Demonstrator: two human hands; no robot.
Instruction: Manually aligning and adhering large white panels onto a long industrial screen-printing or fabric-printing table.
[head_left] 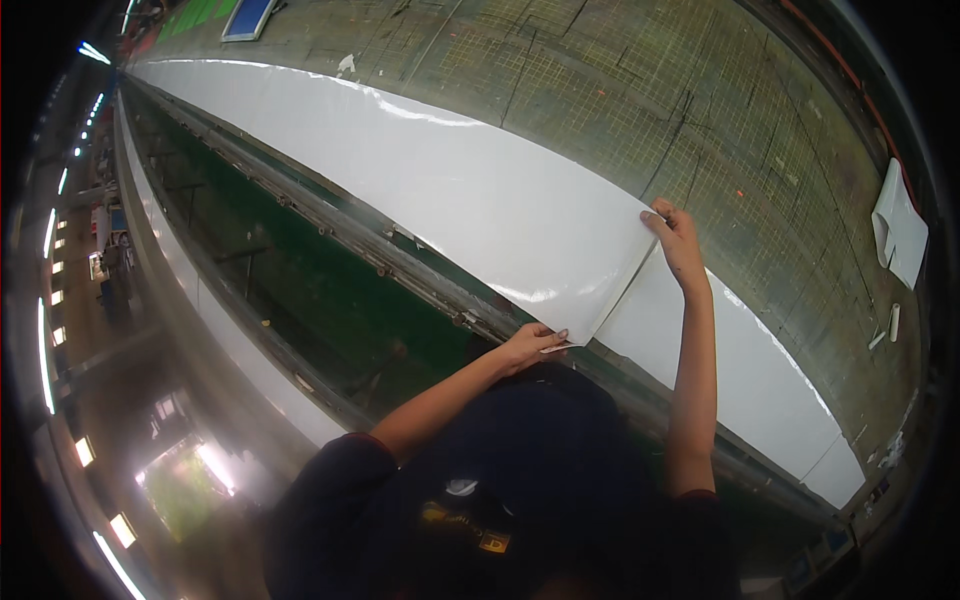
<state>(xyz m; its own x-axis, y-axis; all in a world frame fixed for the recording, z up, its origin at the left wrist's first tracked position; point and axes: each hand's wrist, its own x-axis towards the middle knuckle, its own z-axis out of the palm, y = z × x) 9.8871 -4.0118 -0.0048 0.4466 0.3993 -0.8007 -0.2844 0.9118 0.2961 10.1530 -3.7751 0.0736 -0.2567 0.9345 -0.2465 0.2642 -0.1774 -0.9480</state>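
Note:
A long, glossy white sheet [430, 170] runs along the table from the far left toward me. My left hand [534, 346] pinches its near corner at the table's front edge, thumb on top. At the opposite corner my right hand [675, 232] grips the sheet's end with thumb and fingers. Between my hands, the end edge looks slightly raised off what lies beneath. Another white strip [750, 370] continues from under that edge toward the lower right, lying flat. The fingertips under the sheet are partly hidden.
The worktable [620, 90] has a worn, cut-marked surface with yellow grid lines. A blue framed panel [248, 18] lies at the far left. A crumpled white piece [900, 225] sits at the right edge. Metal rails [370, 255] run along the table's front, above a green floor [320, 290].

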